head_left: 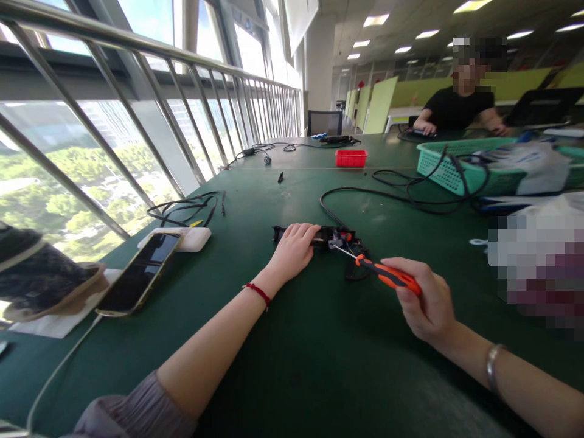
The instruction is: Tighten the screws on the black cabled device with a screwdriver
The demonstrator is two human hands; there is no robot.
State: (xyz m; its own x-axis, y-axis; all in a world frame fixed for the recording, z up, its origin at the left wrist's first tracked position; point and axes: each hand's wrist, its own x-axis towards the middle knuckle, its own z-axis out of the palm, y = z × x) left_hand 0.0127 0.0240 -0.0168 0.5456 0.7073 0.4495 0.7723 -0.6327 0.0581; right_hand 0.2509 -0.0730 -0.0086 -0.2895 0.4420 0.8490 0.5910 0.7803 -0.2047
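Left hand (295,248) over black device (325,235), right hand (431,304) gripping screwdriver (390,275)

The screwdriver (390,275) is bright orange and black against a deep green tabletop (292,347). The device (325,234) is mostly black, with a spot of orange-red. Around it I see a red tray (351,159), a mint-green basket (444,173), a dark red bracelet (258,293), a silver bangle (493,367), a greyish-mauve sleeve (150,409) and yellow-green partitions (382,104).

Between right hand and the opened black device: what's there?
Head view: the orange-and-black screwdriver. Its handle sits in the right hand; its thin shaft reaches to the wired end of the black device.
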